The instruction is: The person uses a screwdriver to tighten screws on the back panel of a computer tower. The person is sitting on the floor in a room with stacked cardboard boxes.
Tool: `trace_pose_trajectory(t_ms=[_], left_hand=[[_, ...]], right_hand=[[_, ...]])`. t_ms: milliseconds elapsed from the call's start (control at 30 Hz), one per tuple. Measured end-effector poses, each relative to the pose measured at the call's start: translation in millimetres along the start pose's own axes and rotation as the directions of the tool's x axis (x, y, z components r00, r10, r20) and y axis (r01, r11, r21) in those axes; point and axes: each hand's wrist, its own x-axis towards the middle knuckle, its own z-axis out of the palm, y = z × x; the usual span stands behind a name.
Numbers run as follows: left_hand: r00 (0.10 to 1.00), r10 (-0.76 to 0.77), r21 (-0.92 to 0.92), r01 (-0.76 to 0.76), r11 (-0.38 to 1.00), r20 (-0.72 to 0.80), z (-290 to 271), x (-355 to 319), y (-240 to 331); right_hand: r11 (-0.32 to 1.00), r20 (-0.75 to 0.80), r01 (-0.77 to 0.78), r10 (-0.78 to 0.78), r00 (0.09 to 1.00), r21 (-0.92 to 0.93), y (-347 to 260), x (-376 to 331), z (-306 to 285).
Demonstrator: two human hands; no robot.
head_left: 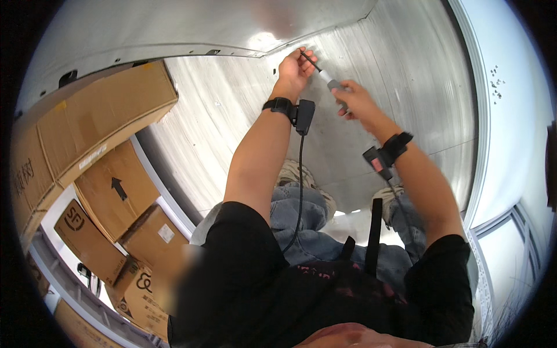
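Note:
My right hand (358, 104) is wrapped round the grey handle of a screwdriver (335, 87). The tool slants up and left, its thin dark shaft reaching toward my left hand (297, 68). At the shaft's tip, the left thumb and fingers are curled close together. Whatever they pinch there is too small to make out. Both hands are low over the pale wood-grain floor (232, 110), close to the bottom edge of a large light metallic panel (174, 29).
Cardboard boxes (116, 182) are stacked on the left, one long carton (110, 110) jutting toward the floor. A white cabinet-like surface (510, 104) stands on the right. Black cables run from devices strapped to my wrists. My shoes (296, 174) are just below my hands.

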Motion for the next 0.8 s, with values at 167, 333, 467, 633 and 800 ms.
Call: trace_pose_trajectory(t_ms=[167, 333, 467, 633, 800], left_hand=[[0.998, 0.043, 0.149, -0.037, 0.988, -0.04, -21.0, 5.3, 2.6], [0.996, 0.088, 0.279, -0.089, 0.956, 0.018, -21.8, 9.9, 6.0], [0.995, 0.099, 0.18, -0.097, 0.979, 0.0, -26.3, 11.9, 5.1], [0.996, 0.086, 0.087, -0.086, 0.992, 0.006, -32.3, 17.1, 3.9], [0.996, 0.088, 0.068, -0.09, 0.994, 0.03, -34.5, 19.8, 4.7]], right_hand=[[0.957, 0.008, -0.101, 0.103, 0.995, 0.273, 42.9, 14.9, 49.8], [0.934, -0.036, -0.032, 0.048, 0.998, 0.357, 51.8, 29.0, 63.2], [0.937, -0.025, -0.016, 0.027, 0.999, 0.348, 45.5, 30.2, 57.9], [0.921, 0.037, -0.057, 0.046, 0.998, 0.384, 40.9, 34.8, 58.3], [0.883, 0.081, -0.103, 0.073, 0.994, 0.458, 43.9, 40.0, 56.5]])
